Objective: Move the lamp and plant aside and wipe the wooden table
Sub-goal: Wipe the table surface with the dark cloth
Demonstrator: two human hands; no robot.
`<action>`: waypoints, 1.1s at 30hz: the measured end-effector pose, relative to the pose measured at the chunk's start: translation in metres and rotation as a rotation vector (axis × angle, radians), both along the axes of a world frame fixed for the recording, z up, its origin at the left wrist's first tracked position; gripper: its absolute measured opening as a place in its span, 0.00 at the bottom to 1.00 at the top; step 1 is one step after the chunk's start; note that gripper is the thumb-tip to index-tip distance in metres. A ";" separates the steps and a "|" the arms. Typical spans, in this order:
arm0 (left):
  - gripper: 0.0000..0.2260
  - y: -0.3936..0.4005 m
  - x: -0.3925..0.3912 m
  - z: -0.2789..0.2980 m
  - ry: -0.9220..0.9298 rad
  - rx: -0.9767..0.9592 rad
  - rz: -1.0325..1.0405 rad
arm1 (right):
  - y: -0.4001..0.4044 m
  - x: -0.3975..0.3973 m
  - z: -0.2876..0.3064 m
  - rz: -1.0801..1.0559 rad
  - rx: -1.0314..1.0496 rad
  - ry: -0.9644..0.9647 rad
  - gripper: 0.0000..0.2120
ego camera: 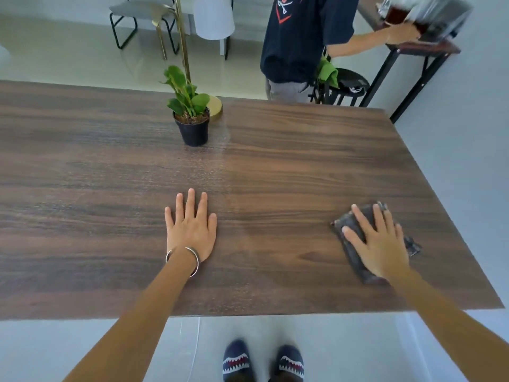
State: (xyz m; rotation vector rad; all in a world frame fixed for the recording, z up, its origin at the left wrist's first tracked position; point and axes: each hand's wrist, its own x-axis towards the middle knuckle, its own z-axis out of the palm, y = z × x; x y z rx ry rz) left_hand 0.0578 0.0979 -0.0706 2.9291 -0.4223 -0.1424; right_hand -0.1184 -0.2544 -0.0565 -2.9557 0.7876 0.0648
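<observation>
slippers: nearest thing to my view, shark-teeth pair on the floor, right below the near edge of the surface.
left hand: flat on the wood, palm down, fingers straight and close together, holding nothing. bracelet on the wrist.
right hand: fingers spread wide, pressed flat on top of a dark cloth, not gripping it, just pinning it down near the right edge.
open room: loads of bare wood between my two hands and off to the left; the right edge is close to the cloth.
arms: both stretched forward over the near edge, right one angled outward.
plant: upright in a black pot, toward the far side, well apart from both hands.
lamp: gold base just behind the plant at the far edge, pole going up.
other person: standing past the far edge.
</observation>
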 end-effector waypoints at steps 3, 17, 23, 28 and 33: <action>0.26 -0.004 -0.013 -0.002 -0.004 0.014 -0.051 | -0.013 0.053 0.013 -0.420 0.106 0.009 0.38; 0.25 -0.009 -0.026 0.000 0.011 -0.049 -0.057 | 0.009 -0.054 0.001 -0.142 0.028 0.024 0.35; 0.27 -0.025 -0.057 0.011 0.144 -0.129 -0.066 | 0.027 0.012 0.000 -0.265 0.166 0.013 0.34; 0.30 -0.048 -0.115 0.009 0.178 -0.093 -0.120 | 0.066 -0.067 -0.019 0.166 0.084 -0.109 0.31; 0.35 -0.087 -0.165 0.006 0.093 -0.060 -0.065 | -0.072 -0.100 0.000 -0.277 0.036 0.050 0.39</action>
